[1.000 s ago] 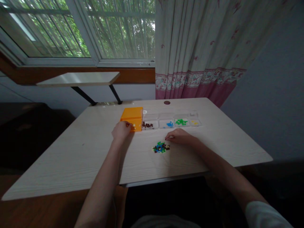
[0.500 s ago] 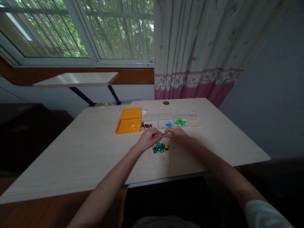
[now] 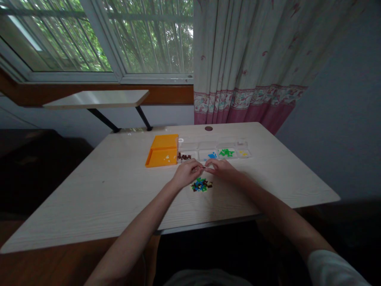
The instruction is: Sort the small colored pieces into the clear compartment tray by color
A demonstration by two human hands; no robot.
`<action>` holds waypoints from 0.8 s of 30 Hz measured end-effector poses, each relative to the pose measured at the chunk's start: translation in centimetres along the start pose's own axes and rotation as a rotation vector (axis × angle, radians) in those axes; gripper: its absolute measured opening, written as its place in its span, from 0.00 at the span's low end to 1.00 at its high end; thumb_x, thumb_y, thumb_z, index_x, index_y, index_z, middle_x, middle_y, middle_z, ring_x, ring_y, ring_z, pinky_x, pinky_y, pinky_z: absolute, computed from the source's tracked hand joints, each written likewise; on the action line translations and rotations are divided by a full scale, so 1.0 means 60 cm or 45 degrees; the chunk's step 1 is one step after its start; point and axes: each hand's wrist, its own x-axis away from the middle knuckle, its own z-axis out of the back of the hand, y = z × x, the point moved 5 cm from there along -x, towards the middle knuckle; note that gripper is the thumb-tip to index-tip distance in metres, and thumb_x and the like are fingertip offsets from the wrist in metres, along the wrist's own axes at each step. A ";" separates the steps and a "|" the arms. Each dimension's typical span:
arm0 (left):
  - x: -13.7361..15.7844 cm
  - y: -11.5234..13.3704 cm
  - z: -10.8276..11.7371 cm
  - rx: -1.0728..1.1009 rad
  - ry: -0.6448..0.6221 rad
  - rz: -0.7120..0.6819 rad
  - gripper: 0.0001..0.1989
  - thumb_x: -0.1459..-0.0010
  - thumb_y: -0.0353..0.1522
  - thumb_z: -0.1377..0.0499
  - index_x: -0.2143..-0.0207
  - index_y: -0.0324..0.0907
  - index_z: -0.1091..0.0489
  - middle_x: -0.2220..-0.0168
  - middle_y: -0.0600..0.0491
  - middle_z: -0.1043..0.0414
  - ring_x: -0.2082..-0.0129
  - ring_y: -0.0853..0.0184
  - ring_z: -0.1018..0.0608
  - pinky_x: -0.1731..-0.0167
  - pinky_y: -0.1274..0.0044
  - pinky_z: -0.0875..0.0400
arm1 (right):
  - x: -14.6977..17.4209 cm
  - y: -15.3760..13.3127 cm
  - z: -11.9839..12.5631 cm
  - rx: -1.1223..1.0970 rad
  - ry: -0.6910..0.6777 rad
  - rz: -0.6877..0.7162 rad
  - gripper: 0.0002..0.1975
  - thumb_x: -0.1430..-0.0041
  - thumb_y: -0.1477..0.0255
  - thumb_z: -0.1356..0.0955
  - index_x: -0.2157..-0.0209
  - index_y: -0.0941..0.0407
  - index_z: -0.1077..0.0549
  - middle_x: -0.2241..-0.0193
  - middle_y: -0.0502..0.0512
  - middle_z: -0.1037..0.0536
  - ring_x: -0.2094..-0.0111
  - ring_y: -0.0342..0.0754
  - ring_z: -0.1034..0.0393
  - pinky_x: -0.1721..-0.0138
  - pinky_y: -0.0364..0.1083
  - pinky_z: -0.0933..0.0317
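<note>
My left hand (image 3: pixel 187 173) and my right hand (image 3: pixel 222 170) meet fingertip to fingertip just above the table. Both are closed in a pinch around one tiny dark piece (image 3: pixel 204 167), too small to name its kind. Close below them lies a flat cluster of small toy pieces (image 3: pixel 201 184) in green, blue, dark brown and pale yellow. Beyond my fingers, brown pieces (image 3: pixel 185 157), blue pieces (image 3: pixel 212 155), green pieces (image 3: pixel 226 152) and yellow pieces (image 3: pixel 243 153) lie sorted in clear plastic compartments.
An open orange case (image 3: pixel 162 142) with a few white bits inside stands left of the clear boxes. The pale wooden table (image 3: pixel 119 198) has a round cable hole (image 3: pixel 208 128) near its back edge. A raised shelf (image 3: pixel 101 98) stands at the back left, below the window.
My fingertips have shifted slightly, and the dark piece between them shows a little more. The cluster on the table and the boxes stay as they were.
</note>
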 end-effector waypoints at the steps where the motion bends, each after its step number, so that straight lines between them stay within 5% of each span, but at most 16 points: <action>1: 0.000 -0.002 0.006 -0.001 0.047 0.002 0.08 0.45 0.32 0.46 0.67 0.39 0.28 0.73 0.52 0.33 0.73 0.72 0.32 0.72 0.81 0.39 | 0.001 0.000 -0.001 0.003 -0.028 -0.002 0.12 0.45 0.63 0.35 0.63 0.55 0.29 0.86 0.42 0.39 0.82 0.39 0.44 0.77 0.38 0.54; 9: 0.005 -0.012 0.054 -0.004 0.509 0.045 0.08 0.45 0.33 0.45 0.68 0.39 0.28 0.74 0.52 0.33 0.73 0.71 0.32 0.72 0.80 0.38 | 0.010 -0.024 -0.014 -0.107 -0.309 0.214 0.06 0.47 0.68 0.34 0.70 0.55 0.26 0.82 0.46 0.28 0.81 0.38 0.40 0.75 0.37 0.51; 17: 0.008 -0.006 0.053 0.007 0.536 0.023 0.08 0.44 0.33 0.45 0.68 0.39 0.28 0.73 0.52 0.33 0.73 0.71 0.31 0.72 0.80 0.37 | 0.009 -0.020 -0.021 -0.080 -0.326 0.236 0.07 0.45 0.68 0.35 0.68 0.54 0.26 0.79 0.47 0.26 0.80 0.38 0.37 0.75 0.37 0.50; 24: 0.008 -0.043 0.058 -0.141 0.586 0.279 0.10 0.44 0.35 0.46 0.68 0.39 0.29 0.73 0.52 0.33 0.74 0.70 0.32 0.72 0.79 0.38 | 0.012 -0.026 -0.014 -0.117 -0.334 0.264 0.08 0.46 0.69 0.35 0.66 0.54 0.25 0.80 0.47 0.26 0.80 0.38 0.37 0.75 0.37 0.49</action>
